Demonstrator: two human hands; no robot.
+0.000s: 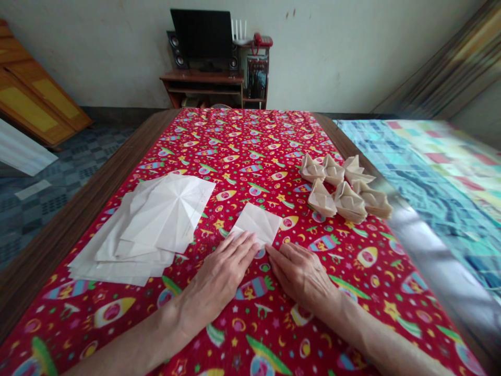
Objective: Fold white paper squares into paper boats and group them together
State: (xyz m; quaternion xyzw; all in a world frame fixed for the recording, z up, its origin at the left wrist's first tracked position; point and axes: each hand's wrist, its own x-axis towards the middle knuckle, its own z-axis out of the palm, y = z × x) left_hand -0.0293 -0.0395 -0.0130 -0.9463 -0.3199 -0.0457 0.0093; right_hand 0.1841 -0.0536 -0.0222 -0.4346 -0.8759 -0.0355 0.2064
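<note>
A small folded square of white paper [260,222] lies on the red patterned cloth, with crease lines across it. My left hand [223,269] rests flat on its lower left part, fingers stretched out and covering that edge. At the paper's lower right corner is my right hand [299,269], its fingers together and the index fingertip on the corner. The right thumb is hidden under the hand. Left of my hands, a loose pile of creased white paper sheets [168,214] is spread out.
Several folded pale paper pieces [348,201] stand in two rows at the right. The red cloth [235,151] covers most of the wooden table [129,149]. Beyond it, a desk [203,77] holds a monitor [203,36]. A bed [422,183] is at the right.
</note>
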